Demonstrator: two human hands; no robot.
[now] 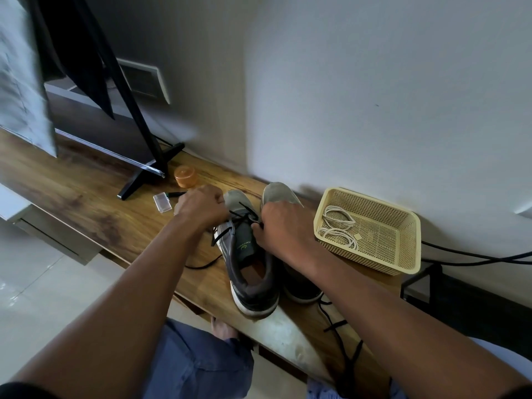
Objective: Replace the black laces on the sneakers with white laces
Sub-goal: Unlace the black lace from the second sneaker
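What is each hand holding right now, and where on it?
Both work the black lace over the left sneaker's eyelets: right hand pinches it beside the tongue; left hand's grip is hidden.

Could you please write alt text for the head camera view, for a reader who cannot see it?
Two hands work at the black lace of a grey sneaker on a wooden shelf: the left hand grips near the toe, the right hand pinches the lace. A second sneaker stands alongside, and white laces lie in a cream basket to the right.
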